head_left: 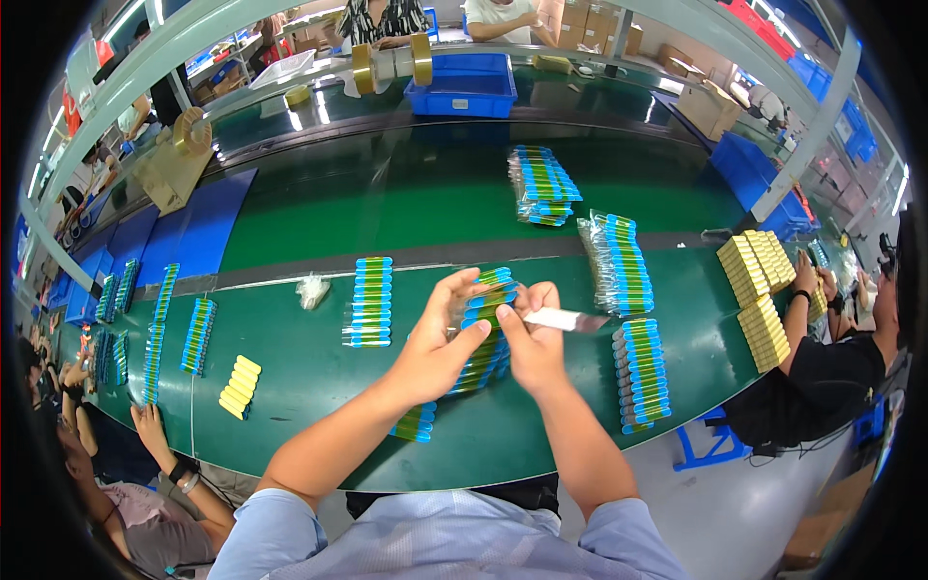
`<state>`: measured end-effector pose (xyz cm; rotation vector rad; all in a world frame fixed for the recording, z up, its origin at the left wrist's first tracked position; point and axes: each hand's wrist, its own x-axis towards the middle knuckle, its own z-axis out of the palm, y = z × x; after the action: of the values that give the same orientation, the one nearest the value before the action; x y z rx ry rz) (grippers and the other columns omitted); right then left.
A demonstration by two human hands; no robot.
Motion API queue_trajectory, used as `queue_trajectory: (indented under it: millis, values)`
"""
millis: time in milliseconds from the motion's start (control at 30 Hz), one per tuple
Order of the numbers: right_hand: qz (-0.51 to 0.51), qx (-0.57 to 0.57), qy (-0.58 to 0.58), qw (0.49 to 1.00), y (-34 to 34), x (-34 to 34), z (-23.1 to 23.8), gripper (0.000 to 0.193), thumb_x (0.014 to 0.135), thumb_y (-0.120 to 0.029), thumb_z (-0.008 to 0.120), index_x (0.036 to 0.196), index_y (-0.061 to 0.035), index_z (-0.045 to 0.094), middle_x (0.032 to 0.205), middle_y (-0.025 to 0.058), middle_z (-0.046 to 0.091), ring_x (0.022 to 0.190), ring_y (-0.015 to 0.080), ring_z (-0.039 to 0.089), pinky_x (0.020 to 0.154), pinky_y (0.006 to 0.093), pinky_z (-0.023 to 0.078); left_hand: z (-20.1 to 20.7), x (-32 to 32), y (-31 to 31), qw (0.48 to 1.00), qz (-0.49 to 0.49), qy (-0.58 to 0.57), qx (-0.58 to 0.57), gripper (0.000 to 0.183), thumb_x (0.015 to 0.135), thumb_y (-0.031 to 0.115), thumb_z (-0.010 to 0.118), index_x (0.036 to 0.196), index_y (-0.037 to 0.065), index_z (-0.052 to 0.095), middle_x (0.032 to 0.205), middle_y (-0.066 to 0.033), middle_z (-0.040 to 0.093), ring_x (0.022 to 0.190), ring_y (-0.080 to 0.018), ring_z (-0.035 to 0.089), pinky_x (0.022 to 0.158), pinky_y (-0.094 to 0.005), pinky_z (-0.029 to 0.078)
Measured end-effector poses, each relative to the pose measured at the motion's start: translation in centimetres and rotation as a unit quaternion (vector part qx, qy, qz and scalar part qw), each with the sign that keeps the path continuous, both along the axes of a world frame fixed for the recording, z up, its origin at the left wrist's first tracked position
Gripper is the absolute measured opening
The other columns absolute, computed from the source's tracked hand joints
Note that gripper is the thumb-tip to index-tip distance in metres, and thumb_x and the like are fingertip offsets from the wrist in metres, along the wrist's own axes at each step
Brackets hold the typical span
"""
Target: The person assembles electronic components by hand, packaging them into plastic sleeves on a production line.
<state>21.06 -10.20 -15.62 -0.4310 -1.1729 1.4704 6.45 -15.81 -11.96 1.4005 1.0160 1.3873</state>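
One blue-and-green pack (483,365) is held between the person's two hands, above the near middle of the green bench (290,362). Its left side is gripped by the left hand (435,338), fingers curled around the upper end and thumb pressed across the front. The right hand (535,348) is closed too, its thumb on the pack's upper right part, and it also pinches a slim white piece (556,319) with a dark end, pointing right; this may be a blade, but the blur keeps me from being sure.

Just beneath the left forearm, another blue-and-green bundle (414,422) lies partly covered on the bench. Farther left are an upright row of blue-and-green pieces (373,302), a crumpled clear wad (311,291) and, nearer, a slanted row of yellow cylinders (240,387).

To the right of the hands, a near bundle (641,375) lies close to a clear-wrapped bundle (619,266), with a wrapped stack (543,186) farther off on the dark green belt (425,184). At the far right, yellow blocks (754,271) are piled beside a co-worker's hand (805,274).

At the near left, another co-worker's hand (150,428) touches the bench edge by a long narrow row (159,333). A blue bin (464,89) stands at the far side, right of two tape rolls (421,60).
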Motion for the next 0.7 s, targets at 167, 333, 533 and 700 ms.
queue_trajectory:
  millis: [167, 333, 533, 700]
  values:
    - [-0.057, -0.005, 0.035, 0.998, 0.1, -0.4, -0.1, 0.036, 0.094, 0.004, 0.064, 0.100, -0.0118, 0.033, 0.109, 0.0053, 0.048, 0.092, 0.0084, 0.049, 0.081, 0.0258, 0.045, 1.2, -0.2, 0.3, 0.998, -0.032, 0.007, -0.046, 0.046, 0.101, 0.008, 0.056, 0.146, 0.001, 0.045, 0.141, -0.0140, 0.055, 0.131, -0.0197, 0.051, 0.109, -0.0354, 0.041]
    - [-0.206, 0.093, -0.095, 0.970, 0.2, 0.2, 0.7, 0.044, 0.087, 0.003, 0.074, 0.098, -0.0088, 0.034, 0.113, 0.0136, 0.060, 0.095, 0.0143, 0.060, 0.080, 0.0286, 0.051, 2.3, -0.7, 0.1, 0.993, -0.063, -0.032, -0.091, 0.044, 0.103, 0.007, 0.052, 0.146, -0.001, 0.047, 0.138, -0.0135, 0.058, 0.124, -0.0163, 0.055, 0.107, -0.0339, 0.043]
    - [-0.256, 0.110, -0.080, 0.957, -0.2, 0.2, 0.9, 0.053, 0.079, 0.004, 0.083, 0.095, -0.0080, 0.034, 0.099, 0.0128, 0.067, 0.087, 0.0147, 0.063, 0.081, 0.0293, 0.053, 3.9, -1.7, -0.4, 0.981, -0.134, 0.049, -0.130, 0.055, 0.101, 0.012, 0.060, 0.151, -0.001, 0.042, 0.130, -0.0123, 0.063, 0.115, -0.0131, 0.058, 0.100, -0.0304, 0.046]
    - [-0.192, 0.114, -0.050, 0.974, -0.2, 0.2, 1.0, 0.054, 0.078, 0.006, 0.082, 0.092, -0.0096, 0.033, 0.094, 0.0103, 0.066, 0.084, 0.0133, 0.061, 0.079, 0.0292, 0.052, 3.3, -3.7, 0.4, 0.968, -0.106, -0.038, -0.225, 0.052, 0.106, 0.037, 0.050, 0.135, -0.004, 0.057, 0.124, -0.0131, 0.068, 0.111, -0.0206, 0.066, 0.101, -0.0407, 0.050]
